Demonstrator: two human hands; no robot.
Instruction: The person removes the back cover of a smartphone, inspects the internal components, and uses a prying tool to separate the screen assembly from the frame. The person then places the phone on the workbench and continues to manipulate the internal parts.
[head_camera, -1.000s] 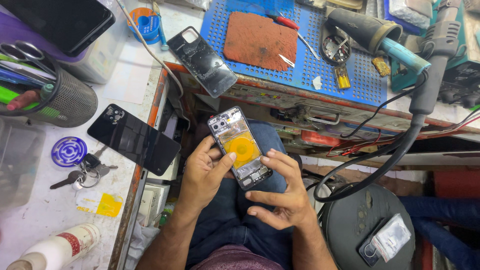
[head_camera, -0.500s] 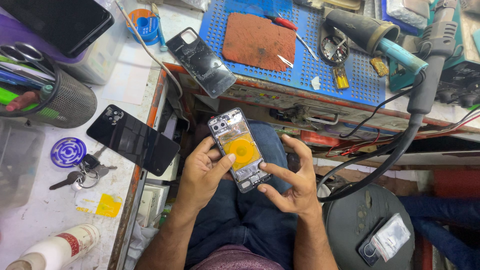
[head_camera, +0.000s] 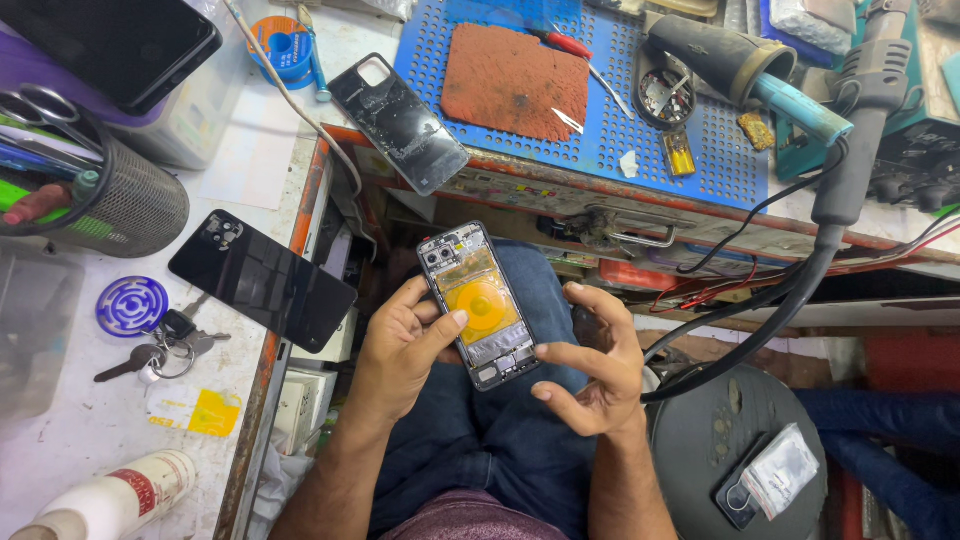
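Workbench surfaces fill the head view: a white bench top (head_camera: 250, 160) on the left, a blue perforated mat (head_camera: 640, 110) at the top; the person sits below with legs in dark jeans.

Head view, hands: the left hand (head_camera: 400, 345) grips the opened phone (head_camera: 480, 305) by its left edge, fingers curled behind it, thumb laid across the lower left of the exposed interior; the phone is tilted, camera end up, above the lap, with a round orange coil showing at its middle. The right hand (head_camera: 595, 375) is spread half open, fingers loosely bent; its index fingertip touches the phone's lower right corner; it holds nothing.

Head view, containers: a dark mesh cup (head_camera: 130, 205) at the far left holds scissors and coloured pens; a small round tin (head_camera: 665, 95) on the mat holds small metal parts, too small to identify; a clear plastic box (head_camera: 195, 110) supports a dark phone (head_camera: 110, 40) on its lid, contents not discernible.

Head view, other items: a black back cover (head_camera: 262, 280) lies on the bench top edge; a second, scuffed back cover (head_camera: 398, 122) lies between bench and mat; a brown pad (head_camera: 515, 80) rests on the mat; keys (head_camera: 160, 350) lie beside a blue disc (head_camera: 132, 306).
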